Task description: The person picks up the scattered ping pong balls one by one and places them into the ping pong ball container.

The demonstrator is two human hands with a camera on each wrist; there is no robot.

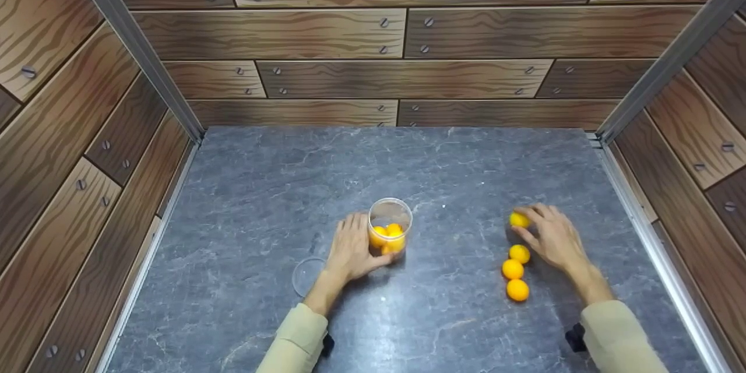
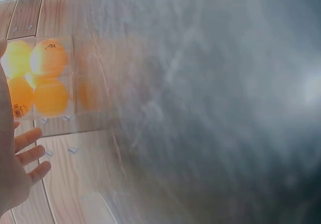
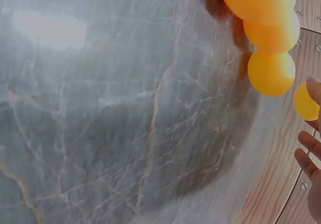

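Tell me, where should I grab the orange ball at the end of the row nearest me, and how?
I'd pinch the nearest ball by its left and right sides, round its widest part, coming from above. It's round, so squeezing opposite sides should stop it rolling. The next ball crowds its far side, but its top and both sides look free.

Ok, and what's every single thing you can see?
table: 1, grey, underneath
walls: 3, brown wood-patterned, back and sides
metal strips: several, silver, along edges
cup: 1, clear, near table middle
cup balls: 4 or more, orange, inside
loose balls: 3, orange, lined up, right side
held ball: 1, yellow-orange, in right hand
disc, maybe a lid: 1, clear, near left hand
sleeves: 2, pale, bottom of head view
wrist things: 2, black, beside the sleeves
left hand: 1, bare, holding the cup
right hand: 1, bare, pinching the held ball
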